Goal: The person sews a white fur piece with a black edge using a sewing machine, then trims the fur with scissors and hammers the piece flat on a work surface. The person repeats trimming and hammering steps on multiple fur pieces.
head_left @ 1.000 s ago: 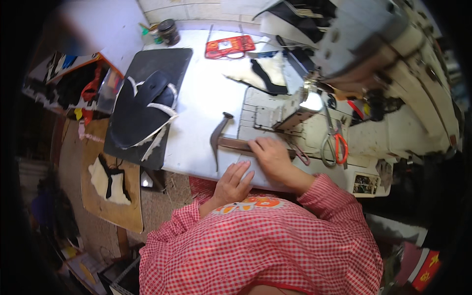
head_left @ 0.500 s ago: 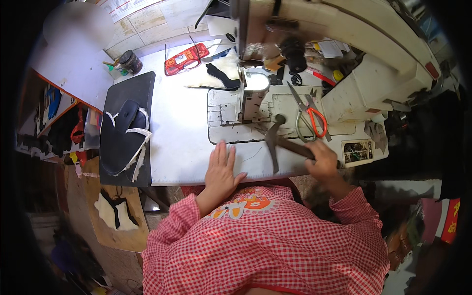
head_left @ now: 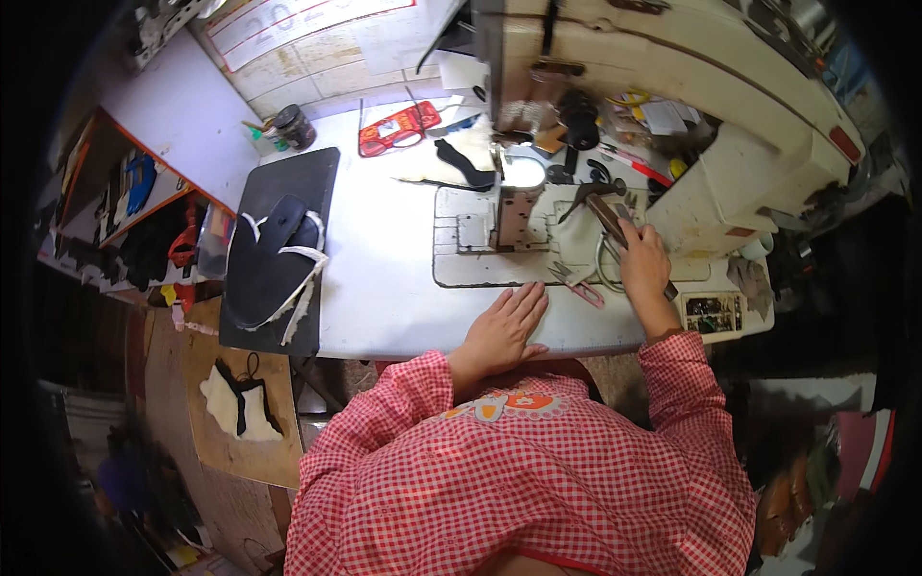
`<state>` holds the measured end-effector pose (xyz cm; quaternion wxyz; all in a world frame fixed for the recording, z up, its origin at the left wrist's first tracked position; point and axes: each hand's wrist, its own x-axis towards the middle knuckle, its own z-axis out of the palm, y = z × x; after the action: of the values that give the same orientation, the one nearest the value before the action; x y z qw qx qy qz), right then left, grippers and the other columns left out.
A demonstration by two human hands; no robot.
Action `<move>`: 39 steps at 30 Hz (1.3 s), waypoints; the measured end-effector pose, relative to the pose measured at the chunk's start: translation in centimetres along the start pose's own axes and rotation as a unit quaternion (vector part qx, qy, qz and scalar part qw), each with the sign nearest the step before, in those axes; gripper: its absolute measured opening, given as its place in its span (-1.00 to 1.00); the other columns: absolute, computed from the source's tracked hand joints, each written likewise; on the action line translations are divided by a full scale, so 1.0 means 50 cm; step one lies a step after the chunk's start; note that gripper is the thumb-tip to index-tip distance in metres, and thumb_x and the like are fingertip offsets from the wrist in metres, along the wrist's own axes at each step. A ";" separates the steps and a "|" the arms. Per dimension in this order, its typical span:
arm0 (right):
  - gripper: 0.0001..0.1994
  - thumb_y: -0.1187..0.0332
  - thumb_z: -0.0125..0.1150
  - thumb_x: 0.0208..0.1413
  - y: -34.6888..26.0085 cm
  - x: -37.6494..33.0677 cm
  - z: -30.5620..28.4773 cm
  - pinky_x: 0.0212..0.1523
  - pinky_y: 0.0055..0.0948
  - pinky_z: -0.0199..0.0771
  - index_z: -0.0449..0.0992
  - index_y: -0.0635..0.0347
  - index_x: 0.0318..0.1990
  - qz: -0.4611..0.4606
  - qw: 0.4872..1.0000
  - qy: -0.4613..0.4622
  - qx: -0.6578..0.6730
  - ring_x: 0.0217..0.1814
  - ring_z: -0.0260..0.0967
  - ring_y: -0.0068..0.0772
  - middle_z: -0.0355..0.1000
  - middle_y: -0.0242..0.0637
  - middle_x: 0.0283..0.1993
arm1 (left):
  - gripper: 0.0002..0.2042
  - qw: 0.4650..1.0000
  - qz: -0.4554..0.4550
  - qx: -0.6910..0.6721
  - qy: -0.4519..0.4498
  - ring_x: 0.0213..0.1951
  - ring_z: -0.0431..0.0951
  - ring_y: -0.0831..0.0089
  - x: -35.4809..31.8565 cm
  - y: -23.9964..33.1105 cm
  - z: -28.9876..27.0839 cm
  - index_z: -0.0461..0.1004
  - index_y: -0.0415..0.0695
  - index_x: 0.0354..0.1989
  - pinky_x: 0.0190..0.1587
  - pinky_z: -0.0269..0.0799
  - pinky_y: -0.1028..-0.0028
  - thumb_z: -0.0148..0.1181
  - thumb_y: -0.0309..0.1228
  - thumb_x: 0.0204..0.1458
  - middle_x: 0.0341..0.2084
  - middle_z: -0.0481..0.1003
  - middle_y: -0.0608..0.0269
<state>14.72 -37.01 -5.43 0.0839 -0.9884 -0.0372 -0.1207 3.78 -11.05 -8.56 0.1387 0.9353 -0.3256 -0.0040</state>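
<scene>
My right hand (head_left: 645, 272) grips the wooden handle of a hammer (head_left: 597, 202), whose dark head lies on the bed of the sewing machine (head_left: 615, 86), right of the needle post. My left hand (head_left: 504, 331) rests flat and open on the white table (head_left: 384, 278), at its near edge, in front of the machine's plate (head_left: 466, 254). Scissors with pink handles (head_left: 576, 285) lie between my hands. I wear a red checked shirt.
A black mat (head_left: 279, 250) with dark shoe pieces and white strips lies at the table's left. A red-handled tool (head_left: 396, 130), a dark jar (head_left: 293, 125) and black cut pieces (head_left: 461, 165) are at the back. A small parts box (head_left: 713, 312) sits right.
My right hand has carried the hammer from the table's front to the right, onto the machine bed. My left hand has stayed flat at the near edge. The view has shifted.
</scene>
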 end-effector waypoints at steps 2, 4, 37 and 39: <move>-0.51 0.40 0.23 0.01 -0.003 0.012 0.013 -0.07 -0.18 0.44 0.42 -0.13 0.16 0.010 1.000 -0.006 -0.009 0.02 0.31 -0.16 0.33 -0.30 -0.08 | -0.24 1.000 0.001 0.002 0.011 0.41 -0.01 0.15 -0.044 -0.017 -0.001 0.07 -0.27 0.34 0.40 -0.10 0.20 0.03 0.04 0.11 0.38 0.01 -0.02; -0.52 0.39 0.22 0.02 -0.005 0.015 0.019 -0.06 -0.16 0.42 0.42 -0.11 0.16 -0.008 1.000 0.014 -0.012 0.04 0.31 -0.15 0.34 -0.30 -0.06 | -0.25 0.999 -0.034 0.013 -0.013 0.41 0.00 0.16 -0.123 -0.042 0.003 0.09 -0.25 0.34 0.40 -0.07 0.20 0.09 0.00 0.09 0.38 0.04 -0.01; -0.63 0.55 0.20 -0.04 -0.216 -0.164 0.094 0.04 -0.09 0.37 0.44 0.33 0.00 -0.317 0.906 -0.017 0.281 0.05 0.30 0.13 0.31 0.11 0.08 | -0.20 0.610 -0.579 -0.161 0.516 0.20 0.27 -0.01 -0.625 -0.488 -0.215 0.23 -0.31 0.20 0.24 0.18 0.19 0.47 -0.18 -0.20 0.13 0.27 -0.25; -0.62 0.55 0.21 -0.05 -0.226 -0.167 0.097 0.02 -0.10 0.40 0.44 0.33 0.00 -0.322 0.897 -0.027 0.301 0.05 0.31 0.13 0.31 0.11 0.08 | -0.18 0.585 -0.652 -0.128 0.465 0.18 0.28 -0.04 -0.629 -0.513 -0.211 0.26 -0.30 0.19 0.21 0.21 0.17 0.49 -0.16 -0.25 0.11 0.28 -0.23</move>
<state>6.70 -25.50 -10.35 0.3326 -0.8529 -0.3906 -0.0970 -4.37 30.06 -7.75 0.3495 0.7438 0.4840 0.3007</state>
